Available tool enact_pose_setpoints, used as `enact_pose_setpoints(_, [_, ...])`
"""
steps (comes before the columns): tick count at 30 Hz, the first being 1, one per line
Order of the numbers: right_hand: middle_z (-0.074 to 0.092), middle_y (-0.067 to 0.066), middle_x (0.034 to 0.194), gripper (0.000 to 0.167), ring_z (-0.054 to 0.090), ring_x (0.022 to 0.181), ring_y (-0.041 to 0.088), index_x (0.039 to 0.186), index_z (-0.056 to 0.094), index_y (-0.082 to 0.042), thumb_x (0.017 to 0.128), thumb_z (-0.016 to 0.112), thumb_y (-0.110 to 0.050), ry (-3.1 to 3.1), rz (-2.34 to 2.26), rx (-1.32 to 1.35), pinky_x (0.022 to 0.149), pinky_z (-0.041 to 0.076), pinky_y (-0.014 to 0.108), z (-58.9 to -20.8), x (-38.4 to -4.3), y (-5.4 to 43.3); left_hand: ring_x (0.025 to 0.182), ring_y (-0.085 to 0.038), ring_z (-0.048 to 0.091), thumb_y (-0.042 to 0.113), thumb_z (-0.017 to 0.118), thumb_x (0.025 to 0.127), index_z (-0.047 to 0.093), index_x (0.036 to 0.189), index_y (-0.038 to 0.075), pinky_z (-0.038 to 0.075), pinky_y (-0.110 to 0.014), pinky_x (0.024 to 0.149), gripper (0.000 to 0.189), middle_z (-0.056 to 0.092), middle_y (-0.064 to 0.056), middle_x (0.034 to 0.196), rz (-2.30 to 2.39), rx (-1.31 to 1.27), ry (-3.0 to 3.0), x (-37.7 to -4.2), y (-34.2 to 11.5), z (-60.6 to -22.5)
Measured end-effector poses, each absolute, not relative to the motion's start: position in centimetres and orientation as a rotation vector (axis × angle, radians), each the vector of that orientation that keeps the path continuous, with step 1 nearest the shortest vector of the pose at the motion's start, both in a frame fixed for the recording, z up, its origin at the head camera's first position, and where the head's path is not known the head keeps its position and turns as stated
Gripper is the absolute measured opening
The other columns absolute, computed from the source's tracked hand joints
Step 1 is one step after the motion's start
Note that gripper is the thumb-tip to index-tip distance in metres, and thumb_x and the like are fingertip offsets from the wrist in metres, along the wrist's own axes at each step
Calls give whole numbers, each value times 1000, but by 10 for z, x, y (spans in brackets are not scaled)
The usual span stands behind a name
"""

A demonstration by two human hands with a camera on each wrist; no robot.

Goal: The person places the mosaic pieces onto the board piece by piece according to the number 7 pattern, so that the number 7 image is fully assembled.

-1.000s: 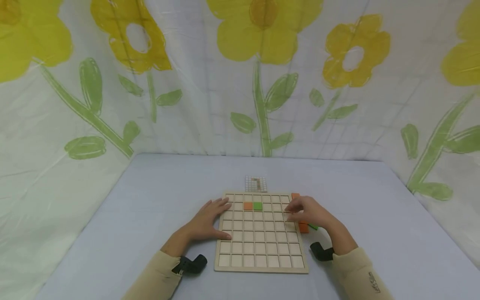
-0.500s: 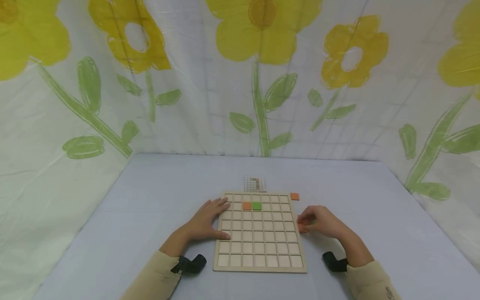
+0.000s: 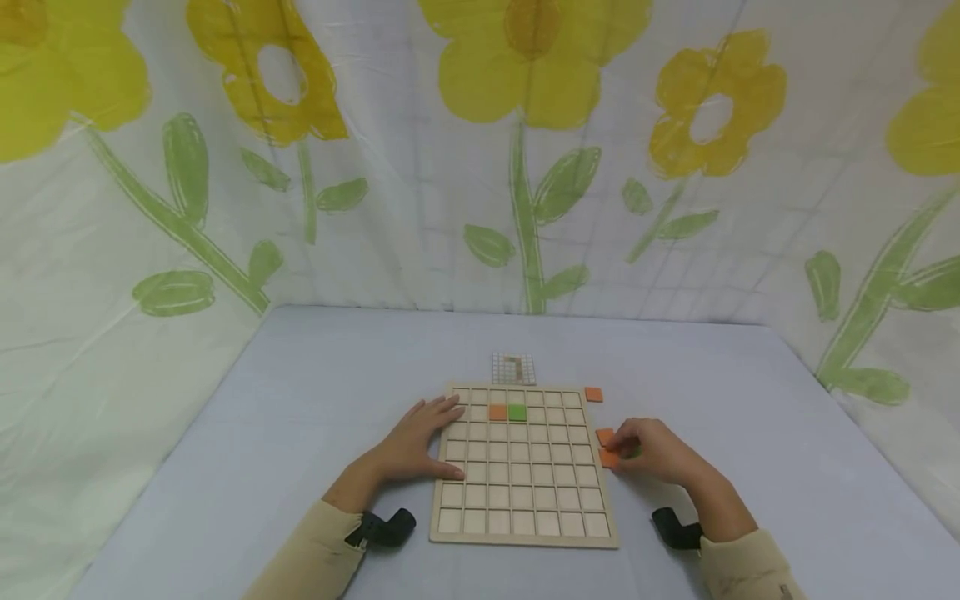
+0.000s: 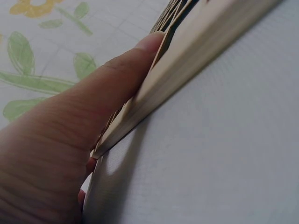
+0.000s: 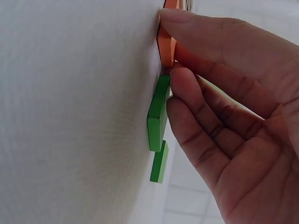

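Observation:
A wooden grid board [image 3: 525, 521] lies on the table with an orange tile [image 3: 498, 412] and a green tile [image 3: 517, 412] side by side in its second row from the far edge. My left hand [image 3: 411, 442] rests on the board's left edge, fingers spread; the left wrist view shows its thumb [image 4: 135, 60] on the rim. Right of the board, my right hand [image 3: 648, 450] pinches a loose orange tile [image 3: 608, 459] lying on the table, its thumb against the near edge [image 5: 167, 44]. Two green tiles [image 5: 156, 126] lie beside the curled fingers, mostly hidden in the head view.
A small printed grid card [image 3: 513, 368] lies just beyond the board's far edge. Another orange tile [image 3: 593, 394] sits by the far right corner, and one more orange tile [image 3: 604, 436] lies just beyond the pinched one. A flower-printed curtain [image 3: 420, 208] hangs behind the table.
My right hand has moved from over the board's right side, right and toward me, down to the loose tiles, uncovering orange ones. My left hand stays where it was.

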State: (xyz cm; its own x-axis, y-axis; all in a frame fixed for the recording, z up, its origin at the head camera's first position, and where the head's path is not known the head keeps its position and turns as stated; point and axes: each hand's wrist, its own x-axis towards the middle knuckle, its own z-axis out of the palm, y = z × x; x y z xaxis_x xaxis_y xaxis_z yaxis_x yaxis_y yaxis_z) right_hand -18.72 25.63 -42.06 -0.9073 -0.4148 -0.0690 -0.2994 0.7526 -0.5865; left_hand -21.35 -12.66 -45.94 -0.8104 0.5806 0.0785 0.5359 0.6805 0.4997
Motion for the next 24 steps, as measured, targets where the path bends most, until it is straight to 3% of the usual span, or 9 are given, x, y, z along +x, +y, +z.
enact_pose_setpoints(24, [66, 3, 88, 22, 55, 75, 7, 90, 67, -3, 72, 78, -8, 2754, -859, -615, 62, 49, 19, -416, -189, 261, 141, -32, 24, 58, 74, 67, 38, 142, 7, 11, -49, 119, 97, 29, -10, 152, 801, 943, 2790, -211, -125, -455])
